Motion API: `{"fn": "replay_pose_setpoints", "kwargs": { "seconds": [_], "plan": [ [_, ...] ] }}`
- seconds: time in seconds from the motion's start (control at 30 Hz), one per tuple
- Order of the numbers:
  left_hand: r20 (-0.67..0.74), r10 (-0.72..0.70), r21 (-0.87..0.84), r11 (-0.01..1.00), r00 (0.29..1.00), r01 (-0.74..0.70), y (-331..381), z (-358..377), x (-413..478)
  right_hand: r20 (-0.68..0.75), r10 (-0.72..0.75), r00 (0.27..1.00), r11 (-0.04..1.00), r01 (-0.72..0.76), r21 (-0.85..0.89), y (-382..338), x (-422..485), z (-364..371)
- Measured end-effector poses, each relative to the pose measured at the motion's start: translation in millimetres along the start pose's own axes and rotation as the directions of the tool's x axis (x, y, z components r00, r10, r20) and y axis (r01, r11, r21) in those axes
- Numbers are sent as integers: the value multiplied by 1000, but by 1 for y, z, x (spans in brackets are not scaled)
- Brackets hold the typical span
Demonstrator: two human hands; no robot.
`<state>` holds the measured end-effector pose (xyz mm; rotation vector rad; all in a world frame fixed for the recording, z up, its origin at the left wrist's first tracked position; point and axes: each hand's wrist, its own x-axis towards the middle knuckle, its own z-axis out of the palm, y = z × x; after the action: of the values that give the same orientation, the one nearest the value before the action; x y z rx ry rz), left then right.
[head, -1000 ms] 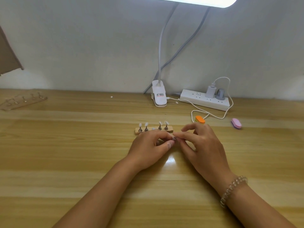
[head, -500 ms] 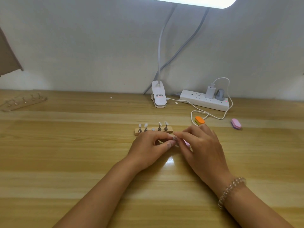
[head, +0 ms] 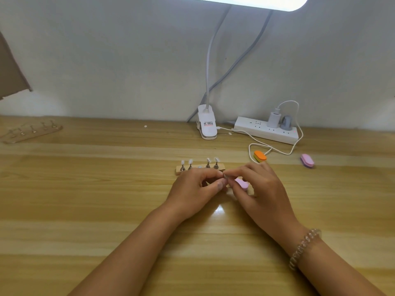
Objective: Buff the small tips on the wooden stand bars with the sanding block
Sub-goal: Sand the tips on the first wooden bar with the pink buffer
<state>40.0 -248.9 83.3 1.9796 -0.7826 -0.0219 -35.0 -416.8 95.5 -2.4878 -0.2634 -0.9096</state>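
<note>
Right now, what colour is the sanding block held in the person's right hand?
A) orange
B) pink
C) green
B: the right hand grips a pink sanding block, while the orange block lies apart on the table. The left hand pinches a small tip.

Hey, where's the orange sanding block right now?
Head view: the orange sanding block lies right of centre, just beyond the right hand, in front of the power strip and left of the loose pink block.

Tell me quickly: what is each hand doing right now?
Left hand: pinches a small tip between thumb and forefinger.
Right hand: fingers curled round the pink sanding block, held against that tip.
</note>
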Motion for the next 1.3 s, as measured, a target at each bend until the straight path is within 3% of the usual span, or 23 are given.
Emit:
{"fn": "replay_pose_setpoints", "kwargs": {
  "seconds": [0.5,0.8,1.3],
  "plan": [
    [39,-17,20,1000,999,16,0,-1,-1,29,56,998,996,-58,65,-3,3,-3],
    [34,-34,23,999,999,33,2,0,-1,48,9,999,1000,-10,15,-3,4,-2],
    [0,-42,17,999,999,42,2,1,-1,51,86,995,994,-89,59,-8,3,-2]
  ]
}}
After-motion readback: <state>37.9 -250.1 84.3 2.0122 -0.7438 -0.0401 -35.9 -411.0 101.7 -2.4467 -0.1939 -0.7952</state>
